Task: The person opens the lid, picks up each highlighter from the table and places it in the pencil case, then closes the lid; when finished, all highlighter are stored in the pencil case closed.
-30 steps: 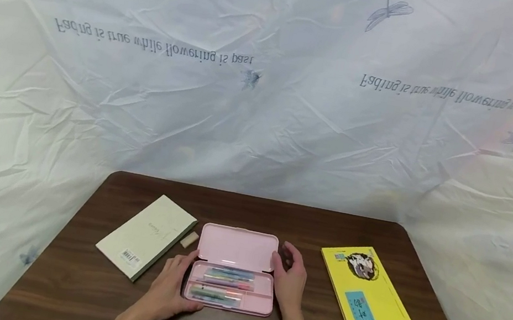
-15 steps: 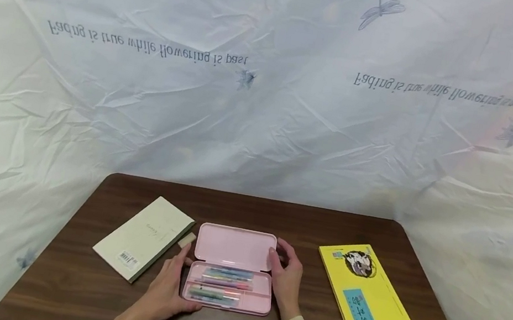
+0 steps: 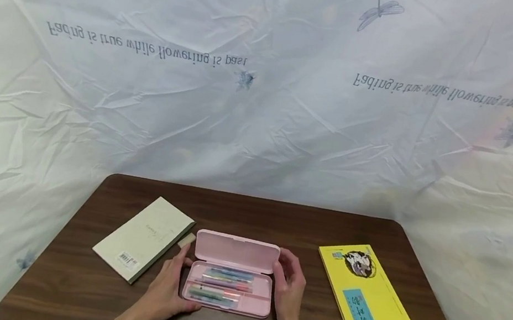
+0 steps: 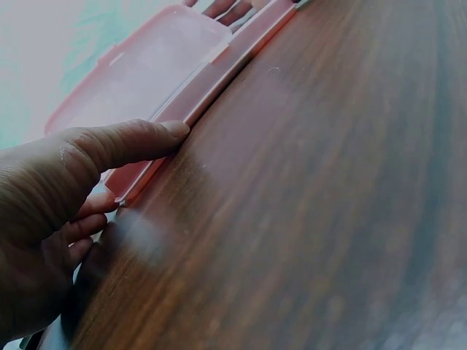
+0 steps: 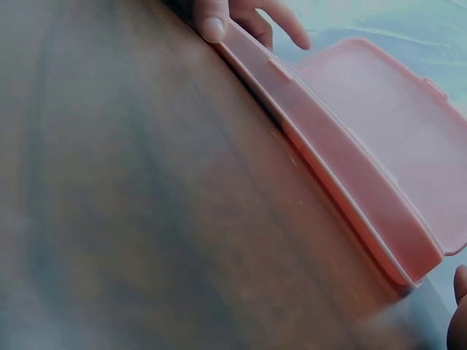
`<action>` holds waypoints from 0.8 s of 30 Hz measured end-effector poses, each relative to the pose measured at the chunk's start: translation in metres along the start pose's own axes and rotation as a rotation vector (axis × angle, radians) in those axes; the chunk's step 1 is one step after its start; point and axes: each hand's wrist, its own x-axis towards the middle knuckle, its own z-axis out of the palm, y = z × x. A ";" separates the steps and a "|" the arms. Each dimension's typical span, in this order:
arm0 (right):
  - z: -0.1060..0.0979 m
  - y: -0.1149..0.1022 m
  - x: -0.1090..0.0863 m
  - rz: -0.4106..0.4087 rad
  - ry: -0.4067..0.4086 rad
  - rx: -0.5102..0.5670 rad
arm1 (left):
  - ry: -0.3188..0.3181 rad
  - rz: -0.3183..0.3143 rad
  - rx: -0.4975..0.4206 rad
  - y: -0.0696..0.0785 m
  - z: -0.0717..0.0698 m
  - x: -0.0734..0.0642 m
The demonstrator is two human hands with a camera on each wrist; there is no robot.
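A pink pencil case (image 3: 257, 305) lies open in the middle of the table, with several colourful pens (image 3: 228, 276) in its two compartments. Its lid (image 3: 237, 252) stands tilted up from the hinge. My left hand (image 3: 163, 289) steadies the near left corner: the thumb (image 4: 149, 138) presses the front edge while other fingers lie along the left side. That hand's index finger reaches close to a small pale eraser (image 3: 186, 240). At the right, my right hand (image 3: 289, 294) pinches the lid's edge, thumb in front and fingers behind.
A pale notebook (image 3: 143, 237) with a barcode lies left of the case, the eraser beside its edge. On the right is a yellow booklet (image 3: 381, 297) with a blue label. A white printed sheet (image 3: 261, 127) hangs behind the brown table (image 3: 307, 224).
The lid has tilted up from lying back, with my right hand moving at its edge. My left index finger has shifted from the case's side out towards the eraser.
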 end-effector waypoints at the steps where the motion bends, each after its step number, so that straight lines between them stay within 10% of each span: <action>1: -0.001 -0.001 -0.002 0.002 0.005 -0.010 | -0.001 0.003 0.001 0.000 0.000 0.000; 11: -0.008 -0.012 -0.019 0.030 0.056 -0.015 | 0.009 0.026 0.011 0.001 -0.001 0.000; 24: -0.019 -0.014 -0.032 0.121 -0.171 -0.299 | 0.020 0.047 0.039 -0.002 0.002 -0.002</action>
